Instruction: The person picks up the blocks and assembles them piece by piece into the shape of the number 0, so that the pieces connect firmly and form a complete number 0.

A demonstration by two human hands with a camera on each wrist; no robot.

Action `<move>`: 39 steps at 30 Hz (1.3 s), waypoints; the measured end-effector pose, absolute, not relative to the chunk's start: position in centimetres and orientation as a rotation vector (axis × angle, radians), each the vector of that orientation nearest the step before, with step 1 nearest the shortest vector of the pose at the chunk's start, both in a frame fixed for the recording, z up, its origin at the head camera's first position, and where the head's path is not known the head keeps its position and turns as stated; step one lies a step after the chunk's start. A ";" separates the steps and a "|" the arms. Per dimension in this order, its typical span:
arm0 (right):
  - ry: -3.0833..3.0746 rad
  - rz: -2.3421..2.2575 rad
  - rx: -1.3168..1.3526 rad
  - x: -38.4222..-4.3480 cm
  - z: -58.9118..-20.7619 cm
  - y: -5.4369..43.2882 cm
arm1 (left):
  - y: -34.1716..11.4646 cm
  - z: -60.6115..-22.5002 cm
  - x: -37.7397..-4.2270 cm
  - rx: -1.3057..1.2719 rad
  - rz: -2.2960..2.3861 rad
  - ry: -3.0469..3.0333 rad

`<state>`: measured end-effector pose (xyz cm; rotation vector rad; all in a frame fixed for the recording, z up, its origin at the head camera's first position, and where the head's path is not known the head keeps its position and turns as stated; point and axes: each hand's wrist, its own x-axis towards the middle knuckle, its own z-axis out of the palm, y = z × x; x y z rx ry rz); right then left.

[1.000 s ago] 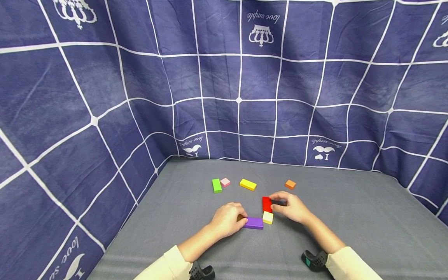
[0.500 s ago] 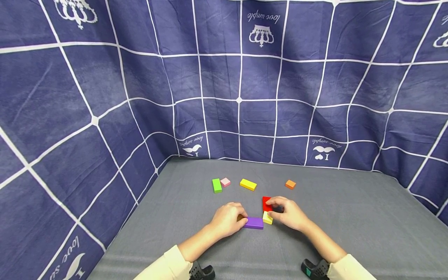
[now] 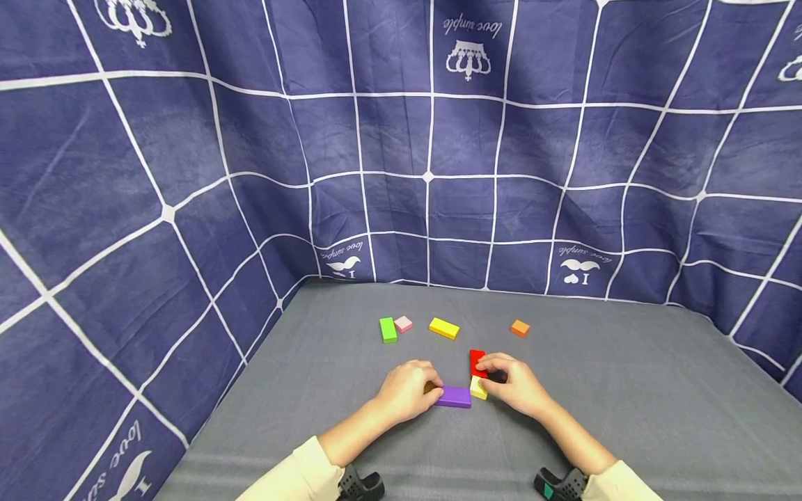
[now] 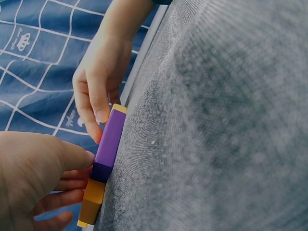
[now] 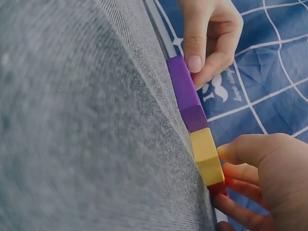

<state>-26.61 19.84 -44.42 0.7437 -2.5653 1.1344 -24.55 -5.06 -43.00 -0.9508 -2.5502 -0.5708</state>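
A purple block (image 3: pixel 456 396) lies on the grey cloth; my left hand (image 3: pixel 406 394) has its thumb on the block's left end, fingers curled behind. The left wrist view shows an orange block (image 4: pixel 94 195) against the purple one's near end, beside those fingers. At the purple block's right end sits a pale yellow block (image 5: pixel 207 156), with a red block (image 3: pixel 477 359) just beyond it. My right hand (image 3: pixel 519 384) curls over these two, its thumb at the pale yellow block and fingertips on the red one. Its other fingers are partly hidden behind the blocks.
Farther back lie a green block (image 3: pixel 388 330), a small pink block (image 3: pixel 404 324), a yellow block (image 3: pixel 444 328) and a small orange block (image 3: pixel 520 328). A blue curtain (image 3: pixel 388 139) with white lines hangs behind and along the left side.
My right hand has shifted slightly left and toward me, from the red block's right side to over the red and pale yellow blocks. My left hand stays in place.
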 end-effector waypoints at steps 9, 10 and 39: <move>-2.530 1.126 0.720 -27.0 -44.8 19.8 | -5.1 -42.7 -24.8 -0.952 -0.548 -2.532; -2.527 1.125 0.722 -27.0 -44.8 19.9 | -5.1 -42.7 -24.9 -0.952 -0.548 -2.533; -2.545 1.145 0.687 -26.4 -45.2 20.0 | -7.7 -41.1 -29.7 -0.818 -0.764 -2.651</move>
